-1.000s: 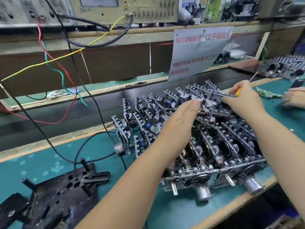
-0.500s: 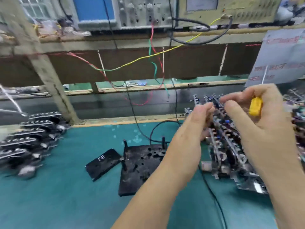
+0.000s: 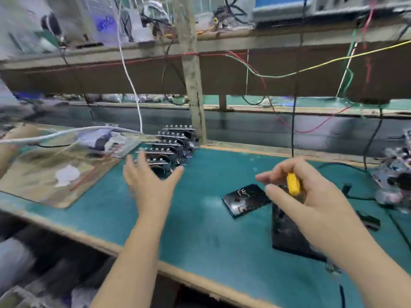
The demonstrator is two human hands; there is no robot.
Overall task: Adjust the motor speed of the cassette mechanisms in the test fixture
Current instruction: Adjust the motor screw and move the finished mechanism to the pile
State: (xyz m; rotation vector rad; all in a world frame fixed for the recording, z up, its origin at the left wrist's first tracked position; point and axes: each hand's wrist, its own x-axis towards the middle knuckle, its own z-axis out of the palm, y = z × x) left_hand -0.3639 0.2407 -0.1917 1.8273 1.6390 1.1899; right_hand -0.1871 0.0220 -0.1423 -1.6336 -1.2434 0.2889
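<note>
At four o'clock, nearest, the right hand (image 3: 311, 196) pinches a yellow screwdriver (image 3: 293, 183) over the black fixture (image 3: 289, 236). Farther, at eleven, the left hand (image 3: 151, 178) spreads empty toward stacked cassette mechanisms (image 3: 173, 147); best lift one squarely by its edges.

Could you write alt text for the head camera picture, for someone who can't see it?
A person's open left hand reaches toward a row of cassette mechanisms at the back of a green workbench, while the right hand grips a yellow screwdriver. A black fixture lies under the right hand, and colored wires hang behind.
</note>
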